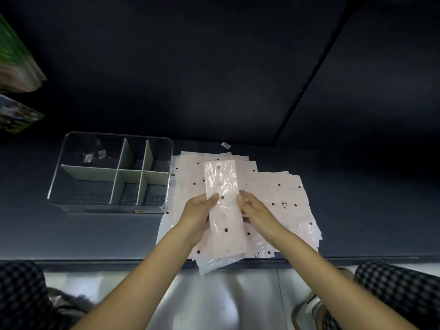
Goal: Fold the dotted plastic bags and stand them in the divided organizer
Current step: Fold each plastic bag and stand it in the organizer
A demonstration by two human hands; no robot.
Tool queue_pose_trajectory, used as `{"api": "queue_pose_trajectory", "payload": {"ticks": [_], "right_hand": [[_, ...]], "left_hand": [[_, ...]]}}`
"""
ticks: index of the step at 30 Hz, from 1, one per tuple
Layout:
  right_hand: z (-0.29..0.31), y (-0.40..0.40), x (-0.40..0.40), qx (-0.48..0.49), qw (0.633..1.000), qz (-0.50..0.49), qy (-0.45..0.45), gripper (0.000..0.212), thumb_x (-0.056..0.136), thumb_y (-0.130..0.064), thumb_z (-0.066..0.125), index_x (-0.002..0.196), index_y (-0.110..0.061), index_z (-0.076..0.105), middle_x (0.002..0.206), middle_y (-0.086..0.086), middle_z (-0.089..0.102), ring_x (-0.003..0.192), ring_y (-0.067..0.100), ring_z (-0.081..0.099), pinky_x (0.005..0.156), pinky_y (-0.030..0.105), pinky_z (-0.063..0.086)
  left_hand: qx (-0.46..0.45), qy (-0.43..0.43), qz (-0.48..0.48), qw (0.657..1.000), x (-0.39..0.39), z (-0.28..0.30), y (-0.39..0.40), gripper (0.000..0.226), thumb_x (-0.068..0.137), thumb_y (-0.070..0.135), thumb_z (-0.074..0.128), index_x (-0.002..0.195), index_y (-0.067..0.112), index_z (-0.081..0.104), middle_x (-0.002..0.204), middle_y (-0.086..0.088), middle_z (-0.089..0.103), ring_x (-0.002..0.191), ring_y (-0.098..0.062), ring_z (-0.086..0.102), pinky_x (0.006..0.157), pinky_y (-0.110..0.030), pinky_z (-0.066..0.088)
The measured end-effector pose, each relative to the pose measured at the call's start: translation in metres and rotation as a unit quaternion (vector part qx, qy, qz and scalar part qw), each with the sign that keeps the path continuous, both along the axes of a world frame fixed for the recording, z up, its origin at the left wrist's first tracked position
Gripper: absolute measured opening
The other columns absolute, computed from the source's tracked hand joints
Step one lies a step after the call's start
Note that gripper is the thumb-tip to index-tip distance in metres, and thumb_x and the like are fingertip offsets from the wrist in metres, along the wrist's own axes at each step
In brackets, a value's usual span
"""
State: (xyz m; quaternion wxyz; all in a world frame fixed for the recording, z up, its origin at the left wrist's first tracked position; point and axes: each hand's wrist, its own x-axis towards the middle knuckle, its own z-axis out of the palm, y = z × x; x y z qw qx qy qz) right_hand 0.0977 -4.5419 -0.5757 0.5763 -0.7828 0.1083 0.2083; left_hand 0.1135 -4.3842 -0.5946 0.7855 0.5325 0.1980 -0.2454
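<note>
So far, early stage: left hand (197,214) & right hand (256,210) each pinch a side of one folded bag (222,206), a long strip held just above the pile of flat bags (281,201). Organizer (71,171) far left w/ no bags standing in it; most of the pile seems unfolded.

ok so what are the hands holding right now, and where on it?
Both hold one folded dotted bag, a long narrow strip, above the flat pile. Left hand grips its left edge near the middle, thumb on top; right hand holds the right edge opposite.
</note>
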Motion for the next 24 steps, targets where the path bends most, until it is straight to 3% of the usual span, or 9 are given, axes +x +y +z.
{"api": "queue_pose_trajectory", "payload": {"ticks": [2, 4, 9, 11, 15, 18, 21, 24], "right_hand": [[-0.001, 0.006, -0.006, 0.034, 0.999, 0.012, -0.018, 0.034, 0.099, -0.032, 0.042, 0.126, -0.014, 0.053, 0.111, -0.003, 0.066, 0.090, 0.000, 0.064, 0.073, 0.010, 0.048], [0.000, 0.009, -0.007, 0.044, 0.998, 0.000, -0.035, 0.025, 0.099, -0.021, 0.045, 0.111, -0.007, 0.061, 0.094, 0.001, 0.069, 0.074, 0.002, 0.065, 0.064, 0.011, 0.049], [0.002, 0.003, -0.006, 0.074, 0.996, -0.034, -0.019, 0.021, 0.097, -0.016, 0.050, 0.094, -0.007, 0.068, 0.084, 0.003, 0.071, 0.072, 0.012, 0.067, 0.067, 0.022, 0.055], [0.000, 0.000, -0.005, 0.089, 0.995, -0.046, -0.008, 0.020, 0.097, -0.016, 0.050, 0.090, -0.010, 0.069, 0.077, -0.002, 0.072, 0.068, 0.009, 0.067, 0.061, 0.020, 0.053], [-0.008, -0.004, -0.005, 0.087, 0.996, -0.030, 0.002, 0.018, 0.095, -0.015, 0.053, 0.090, -0.012, 0.070, 0.080, -0.002, 0.073, 0.070, 0.009, 0.067, 0.064, 0.020, 0.054], [-0.015, -0.005, -0.003, 0.075, 0.997, -0.035, 0.008, 0.013, 0.091, -0.013, 0.059, 0.083, -0.011, 0.070, 0.076, -0.002, 0.073, 0.070, 0.010, 0.068, 0.063, 0.020, 0.054], [-0.025, -0.002, 0.003, 0.070, 0.996, -0.042, 0.034, 0.020, 0.089, -0.008, 0.062, 0.072, -0.017, 0.069, 0.064, -0.005, 0.068, 0.056, 0.006, 0.063, 0.049, 0.016, 0.047], [-0.037, 0.003, 0.010, 0.099, 0.991, -0.047, 0.079, 0.011, 0.088, -0.006, 0.062, 0.087, -0.014, 0.069, 0.075, 0.003, 0.069, 0.057, 0.013, 0.062, 0.047, 0.019, 0.045]], "left_hand": [[-0.047, 0.023, 0.004, 0.999, -0.002, 0.004, 0.003, 0.020, 0.093, 0.019, 0.057, 0.101, 0.004, 0.068, 0.097, -0.012, 0.073, 0.083, -0.022, 0.071, 0.071, -0.031, 0.056], [-0.055, 0.033, 0.009, 0.998, -0.004, 0.008, 0.006, 0.021, 0.093, 0.017, 0.057, 0.104, 0.003, 0.067, 0.099, -0.013, 0.072, 0.085, -0.022, 0.070, 0.069, -0.029, 0.056], [0.006, 0.018, -0.049, 0.999, -0.004, 0.012, 0.019, 0.023, 0.088, 0.019, 0.064, 0.105, 0.004, 0.067, 0.102, -0.012, 0.071, 0.089, -0.022, 0.068, 0.073, -0.027, 0.057], [-0.004, 0.026, -0.056, 0.998, -0.005, 0.012, 0.025, 0.018, 0.088, 0.014, 0.064, 0.102, 0.003, 0.068, 0.099, -0.012, 0.072, 0.086, -0.021, 0.070, 0.072, -0.027, 0.058], [0.030, 0.009, -0.028, 0.999, -0.007, 0.006, 0.030, 0.004, 0.084, 0.000, 0.066, 0.084, 0.002, 0.068, 0.076, -0.006, 0.074, 0.068, -0.014, 0.071, 0.061, -0.021, 0.057], [0.095, -0.021, 0.004, 0.995, -0.008, -0.003, 0.027, 0.010, 0.081, -0.005, 0.068, 0.073, 0.003, 0.066, 0.064, 0.001, 0.070, 0.056, -0.010, 0.068, 0.055, -0.018, 0.055], [0.126, -0.024, 0.016, 0.992, -0.010, -0.017, 0.026, 0.014, 0.081, -0.005, 0.068, 0.071, 0.005, 0.065, 0.060, 0.000, 0.068, 0.050, -0.009, 0.064, 0.056, -0.020, 0.056], [0.099, -0.002, 0.026, 0.995, -0.011, -0.032, 0.030, 0.013, 0.083, -0.005, 0.065, 0.075, 0.006, 0.066, 0.059, -0.002, 0.068, 0.048, -0.011, 0.063, 0.058, -0.022, 0.058]]}}
